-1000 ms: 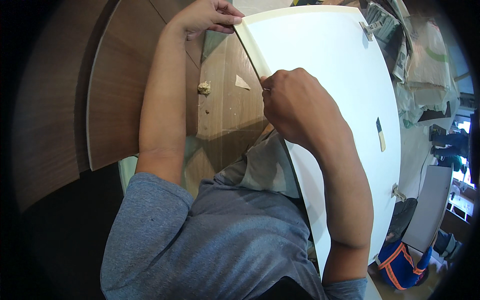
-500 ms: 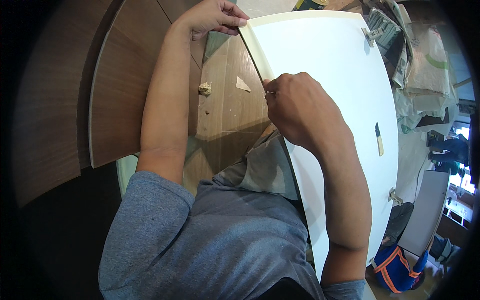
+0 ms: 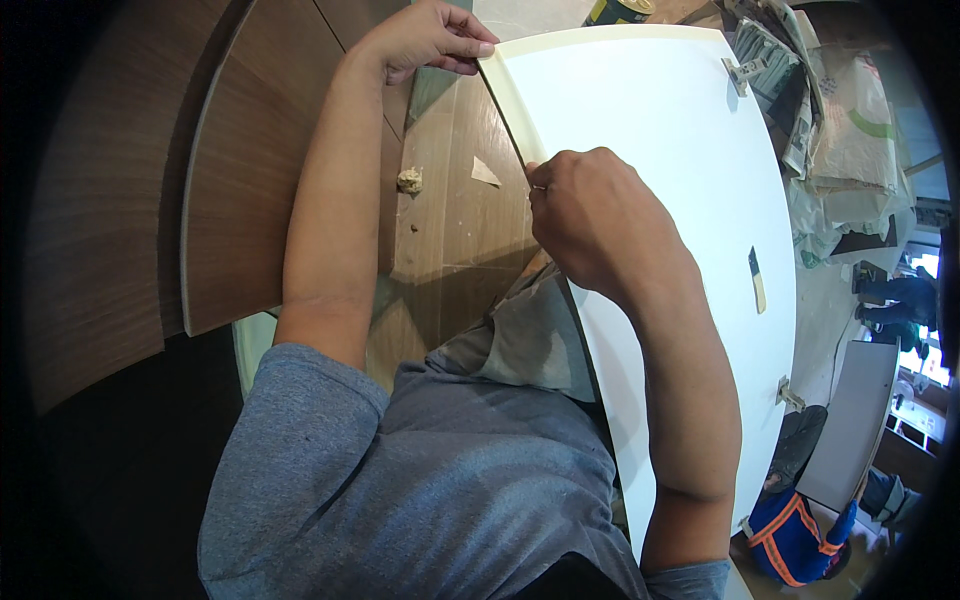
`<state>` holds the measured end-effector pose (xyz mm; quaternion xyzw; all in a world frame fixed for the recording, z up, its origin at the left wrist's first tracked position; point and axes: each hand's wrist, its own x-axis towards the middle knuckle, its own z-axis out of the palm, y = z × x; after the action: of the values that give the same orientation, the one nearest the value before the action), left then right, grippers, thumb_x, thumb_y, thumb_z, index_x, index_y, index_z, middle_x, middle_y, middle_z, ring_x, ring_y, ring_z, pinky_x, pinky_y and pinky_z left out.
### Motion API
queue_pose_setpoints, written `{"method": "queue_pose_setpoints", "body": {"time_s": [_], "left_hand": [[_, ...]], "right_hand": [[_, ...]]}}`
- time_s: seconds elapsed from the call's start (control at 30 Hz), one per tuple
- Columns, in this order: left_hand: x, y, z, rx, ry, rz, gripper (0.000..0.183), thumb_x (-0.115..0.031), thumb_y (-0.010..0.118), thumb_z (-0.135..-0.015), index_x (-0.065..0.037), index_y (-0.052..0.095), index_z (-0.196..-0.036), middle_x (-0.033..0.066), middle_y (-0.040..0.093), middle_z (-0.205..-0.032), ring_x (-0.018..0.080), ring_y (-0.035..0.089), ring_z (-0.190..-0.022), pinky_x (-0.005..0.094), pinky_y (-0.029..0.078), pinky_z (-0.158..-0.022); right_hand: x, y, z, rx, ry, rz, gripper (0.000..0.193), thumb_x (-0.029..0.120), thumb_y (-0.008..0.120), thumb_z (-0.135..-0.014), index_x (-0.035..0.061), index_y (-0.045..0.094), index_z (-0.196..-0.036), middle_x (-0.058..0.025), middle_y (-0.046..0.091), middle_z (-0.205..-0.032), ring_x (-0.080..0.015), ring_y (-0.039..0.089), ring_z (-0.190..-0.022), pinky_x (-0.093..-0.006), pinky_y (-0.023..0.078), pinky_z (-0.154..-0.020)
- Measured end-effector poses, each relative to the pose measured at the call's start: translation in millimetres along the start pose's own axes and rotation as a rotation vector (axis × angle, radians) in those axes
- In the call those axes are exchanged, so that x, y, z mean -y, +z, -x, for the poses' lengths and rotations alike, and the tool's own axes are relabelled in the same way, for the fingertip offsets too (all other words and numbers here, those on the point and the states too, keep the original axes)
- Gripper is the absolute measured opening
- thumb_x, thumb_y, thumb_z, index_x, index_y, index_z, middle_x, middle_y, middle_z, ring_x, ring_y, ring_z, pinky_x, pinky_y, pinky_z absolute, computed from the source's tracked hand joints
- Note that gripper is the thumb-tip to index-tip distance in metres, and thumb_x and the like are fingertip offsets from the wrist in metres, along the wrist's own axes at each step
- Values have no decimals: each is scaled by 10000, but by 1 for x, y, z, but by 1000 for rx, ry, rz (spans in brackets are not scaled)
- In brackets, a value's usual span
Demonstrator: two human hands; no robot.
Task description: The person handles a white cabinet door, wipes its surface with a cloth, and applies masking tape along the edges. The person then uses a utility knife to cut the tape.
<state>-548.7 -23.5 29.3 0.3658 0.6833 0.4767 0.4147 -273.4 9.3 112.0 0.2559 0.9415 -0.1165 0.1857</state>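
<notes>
A white cabinet door (image 3: 650,130) lies in front of me and to my right, with cream masking tape (image 3: 514,92) along its far edge and down the upper part of its left edge. My left hand (image 3: 425,42) pinches the door's far left corner, its thumb on the tape. Lower on that edge my right hand (image 3: 597,215) is curled closed, thumb and finger at the tape; the palm side is hidden. Two metal hinges (image 3: 744,72) (image 3: 789,393) sit along the door's right edge. A small putty knife (image 3: 758,280) rests on the white face.
Brown wooden panels (image 3: 250,180) stand at the left. A crumpled lump (image 3: 410,180) and a tan scrap (image 3: 486,172) lie on the wood-look surface between my arms. Beyond the door are a can (image 3: 620,11), piled newspaper and plastic (image 3: 850,140), and a blue-orange bag (image 3: 790,535). A person's legs (image 3: 900,300) show far right.
My right hand has shifted very slightly left along the taped edge. The left hand keeps its hold at the corner, and the door stays nearly in place.
</notes>
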Motion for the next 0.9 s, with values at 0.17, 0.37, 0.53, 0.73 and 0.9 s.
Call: {"method": "queue_pose_setpoints", "body": {"time_s": [0.17, 0.37, 0.53, 0.73, 0.9], "left_hand": [[13, 0, -5, 48, 45, -24, 311, -186, 792, -938, 15, 715, -1162, 90, 750, -1076, 165, 716, -985, 311, 597, -888], [51, 39, 2, -102, 44, 393, 374, -220, 785, -953, 23, 673, -1214, 85, 718, -1153, 163, 681, -1059, 331, 557, -992], [64, 88, 21, -208, 101, 627, 577, -127, 860, -868, 24, 563, -1339, 100, 719, -1168, 190, 704, -1031, 342, 585, -944], [58, 103, 33, -348, 142, 645, 617, -82, 841, -880, 11, 524, -1402, 127, 735, -1106, 210, 730, -969, 353, 610, -837], [60, 87, 6, -395, 158, 593, 349, -209, 780, -959, 5, 655, -1204, 90, 739, -915, 152, 716, -744, 313, 613, -678]], "right_hand": [[0, 3, -4, 3, 13, -40, 295, 117, 516, -995, 5, 784, -1052, -241, 746, -884, -377, 744, -838, -458, 597, -862], [-2, 7, -5, -34, 4, -65, 290, 109, 515, -977, -5, 778, -1027, -253, 739, -873, -396, 738, -838, -468, 593, -853], [-4, 10, -8, -9, -42, -36, 281, 86, 514, -961, -8, 774, -1010, -261, 729, -849, -406, 734, -830, -477, 590, -837], [-4, 13, -9, -46, -64, -43, 278, 80, 515, -955, -15, 770, -1015, -271, 724, -848, -413, 731, -828, -484, 589, -833], [-3, 13, -5, -50, -38, -62, 282, 85, 520, -958, -8, 772, -1047, -261, 731, -871, -409, 732, -833, -482, 591, -833]]}}
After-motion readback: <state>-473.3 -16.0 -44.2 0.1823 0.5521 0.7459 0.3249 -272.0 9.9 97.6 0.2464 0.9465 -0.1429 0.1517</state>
